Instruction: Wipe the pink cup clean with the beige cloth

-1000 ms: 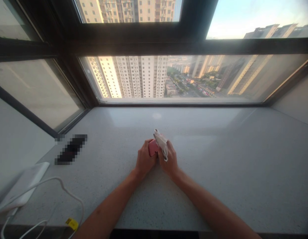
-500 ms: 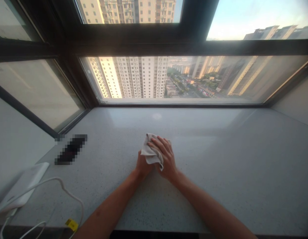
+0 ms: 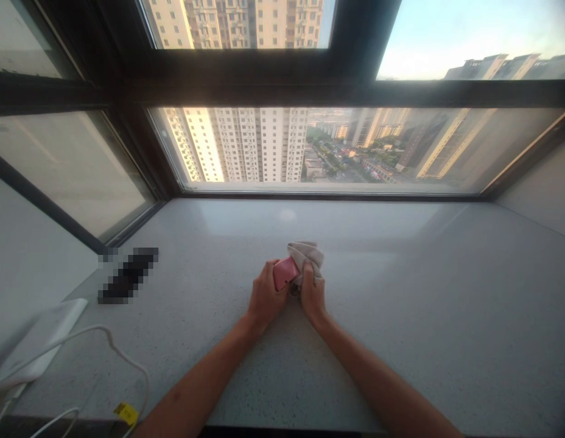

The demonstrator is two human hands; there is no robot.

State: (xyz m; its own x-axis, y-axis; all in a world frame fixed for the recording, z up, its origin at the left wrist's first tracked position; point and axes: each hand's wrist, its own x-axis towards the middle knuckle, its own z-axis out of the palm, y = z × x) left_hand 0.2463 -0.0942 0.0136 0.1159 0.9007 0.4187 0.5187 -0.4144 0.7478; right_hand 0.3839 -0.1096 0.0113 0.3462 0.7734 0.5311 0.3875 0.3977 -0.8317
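Observation:
A small pink box-shaped object [image 3: 285, 273] with smooth faces is gripped in my left hand [image 3: 266, 295]; its exact kind does not show. My right hand [image 3: 313, 297] is closed on a pale grey-beige cloth [image 3: 310, 252], thumb on top of the folds. The cloth bunches up beyond the fingers and touches the right side of the pink object. Both hands are close together over the middle of the speckled light sill [image 3: 392, 316]. Some of my fingertips are hidden behind the cloth and the pink object.
On the left a white flat device [image 3: 45, 347] leans by the wall, with a white cable [image 3: 127, 356] carrying a yellow tag [image 3: 126, 413]. Behind it lies a dark blurred-out item [image 3: 129, 277]. A dark window frame [image 3: 328, 196] borders the sill's far edge.
My right hand and the cloth have shifted right, off the left hand. The pink object, covered before, now shows in my left hand. The right hand has turned, its thumb now on the cloth.

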